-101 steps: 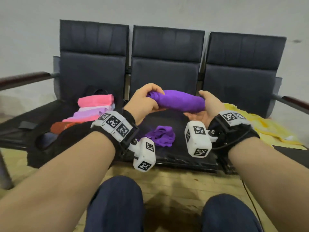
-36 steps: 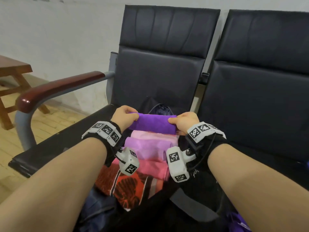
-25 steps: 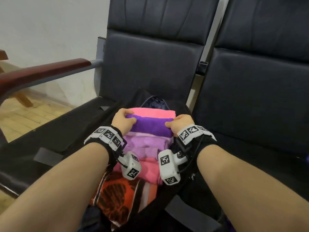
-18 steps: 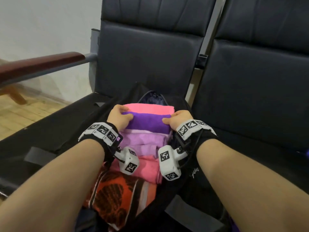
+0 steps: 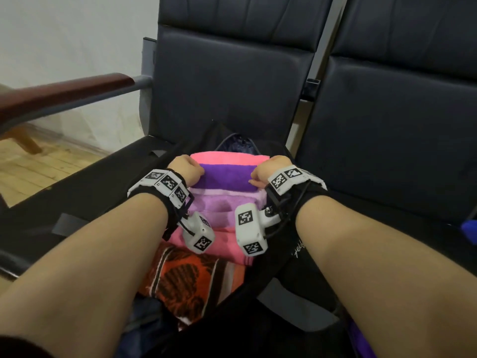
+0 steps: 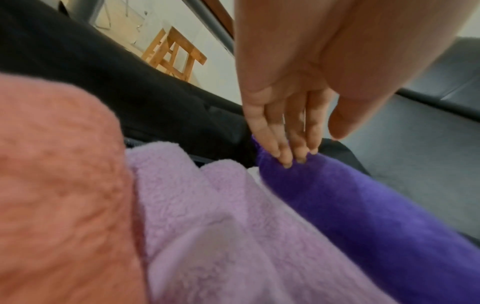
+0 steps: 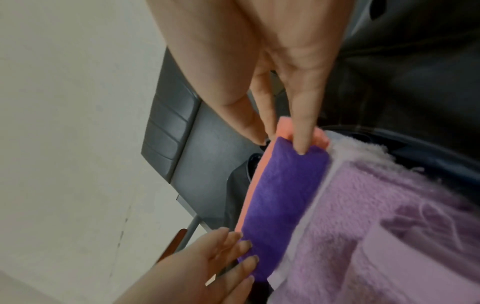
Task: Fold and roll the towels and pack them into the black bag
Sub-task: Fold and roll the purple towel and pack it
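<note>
Head view: rolled purple towel [image 5: 227, 177] sits in the open black bag [image 5: 296, 267], lying crosswise on the seat of the bench [image 5: 103, 182]. Landmark = purple towel. Just behind it, touching: a bright pink towel [image 5: 227, 157]. Just in front, touching: a lilac towel [image 5: 219, 210], then another pink towel [image 5: 227, 244], then an orange-and-black patterned towel [image 5: 185, 280] nearest the camera.

Left hand [image 5: 184, 169] is at the purple towel's left end, right hand [image 5: 268, 169] at its right end. Left wrist view: left grip is spread, fingers straight, fingertips [image 6: 285, 158] touching the end of the roll, thumb off it. Right wrist view: right grip is also not clamped; one straight finger presses the top of the roll's right end, the other fingers reach down past that end next to the pink towel behind. Neither hand wraps the roll.

Red-brown armrest [image 5: 64, 96] is well left of the purple towel.
</note>
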`<state>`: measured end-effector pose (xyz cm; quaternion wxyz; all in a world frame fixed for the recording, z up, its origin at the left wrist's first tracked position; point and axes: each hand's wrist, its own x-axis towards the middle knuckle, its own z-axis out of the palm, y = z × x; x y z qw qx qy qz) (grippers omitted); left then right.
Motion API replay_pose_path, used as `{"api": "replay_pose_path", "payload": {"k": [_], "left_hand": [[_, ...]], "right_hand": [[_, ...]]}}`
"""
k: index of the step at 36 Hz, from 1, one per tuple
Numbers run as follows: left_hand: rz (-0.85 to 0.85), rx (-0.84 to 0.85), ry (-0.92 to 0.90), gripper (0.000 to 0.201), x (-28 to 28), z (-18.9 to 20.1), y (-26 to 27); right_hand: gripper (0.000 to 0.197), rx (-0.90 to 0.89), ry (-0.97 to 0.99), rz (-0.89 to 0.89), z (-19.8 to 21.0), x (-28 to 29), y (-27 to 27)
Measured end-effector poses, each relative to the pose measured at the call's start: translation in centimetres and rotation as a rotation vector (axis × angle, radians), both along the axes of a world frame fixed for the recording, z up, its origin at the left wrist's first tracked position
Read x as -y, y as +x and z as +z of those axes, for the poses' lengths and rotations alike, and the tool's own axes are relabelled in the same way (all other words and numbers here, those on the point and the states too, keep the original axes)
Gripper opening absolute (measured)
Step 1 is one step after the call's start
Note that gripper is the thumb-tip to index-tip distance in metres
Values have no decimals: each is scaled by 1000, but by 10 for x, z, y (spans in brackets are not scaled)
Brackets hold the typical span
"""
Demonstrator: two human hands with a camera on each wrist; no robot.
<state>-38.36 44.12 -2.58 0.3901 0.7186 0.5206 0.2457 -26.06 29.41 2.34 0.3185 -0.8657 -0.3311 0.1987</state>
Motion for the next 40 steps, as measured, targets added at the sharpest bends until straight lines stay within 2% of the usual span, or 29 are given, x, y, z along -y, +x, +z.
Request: {"api": "replay_pose_path", "payload": {"k": [2, 4, 5, 10, 13, 17, 24, 26, 28, 31, 34, 37, 40], "left_hand": [[-48, 51, -58, 28, 4, 7, -3], [-81, 68, -98, 32, 16, 21, -7], [-95, 74, -104, 33, 23, 28, -9], [-114, 155, -50, 37, 54, 58, -14], [-145, 183, -52, 31, 82, 78, -18], [-246, 190, -65, 37, 133, 106, -24], [-408, 195, 7, 33, 243, 152, -24], [-435, 176, 12, 32, 274, 156, -21], [-457, 178, 19, 31, 304, 157, -17], [-489, 210, -4, 22, 350, 158, -8], [-522, 215, -11, 23, 389, 156, 0], [-551, 166, -6, 30, 417, 151, 7], [-580, 124, 11, 32, 436, 144, 14]], "right_hand": [[15, -236, 104, -42, 16, 2, -1], [38, -231, 120, -50, 26, 11, -8], [42, -262, 126, -51, 33, 17, -13], [42, -271, 148, -7, 63, 53, -32], [43, -271, 127, -8, 79, 80, -42], [44, -195, 78, -15, 101, 126, -51], [43, -144, 50, -59, 142, 234, -62], [36, -128, 12, -92, 145, 263, -65], [20, -85, -71, -132, 146, 290, -68], [25, -26, -128, -172, 143, 333, -70], [32, -35, -128, -197, 139, 373, -67], [28, -77, -115, -264, 132, 404, -59], [12, -100, -84, -298, 124, 426, -53]]}}
